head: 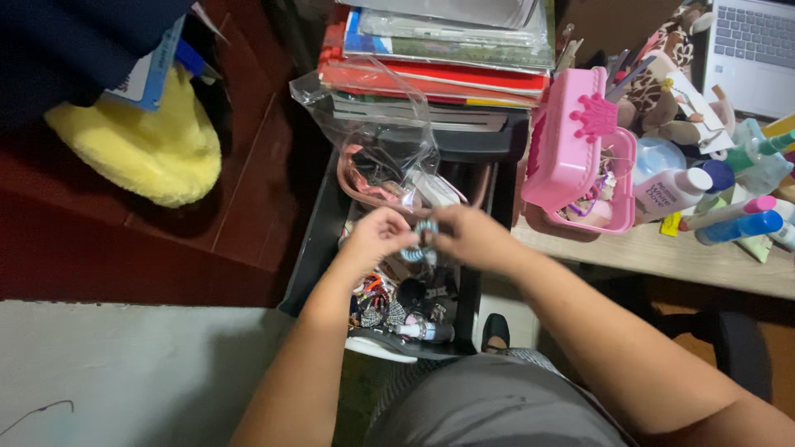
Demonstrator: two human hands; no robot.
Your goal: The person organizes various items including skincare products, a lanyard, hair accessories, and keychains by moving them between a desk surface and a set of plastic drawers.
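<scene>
While both hands pinch hair tie (pixel 423 240) | drawer (pixel 319 240) below | plastic bag (pixel 377 132) behind

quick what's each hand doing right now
Left hand: closed, pinching one side of the light blue spiral hair tie.
Right hand: closed, pinching its other side, above the open black drawer.

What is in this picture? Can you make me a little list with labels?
Left hand: pinches a small light blue spiral hair tie
Right hand: grips the same tie
Below the hands: open black drawer full of hair accessories
In the drawer's back: clear plastic bag
Above the drawer: stack of books
Right side: pink box on a wooden desk
Left side: yellow plush thing
</scene>
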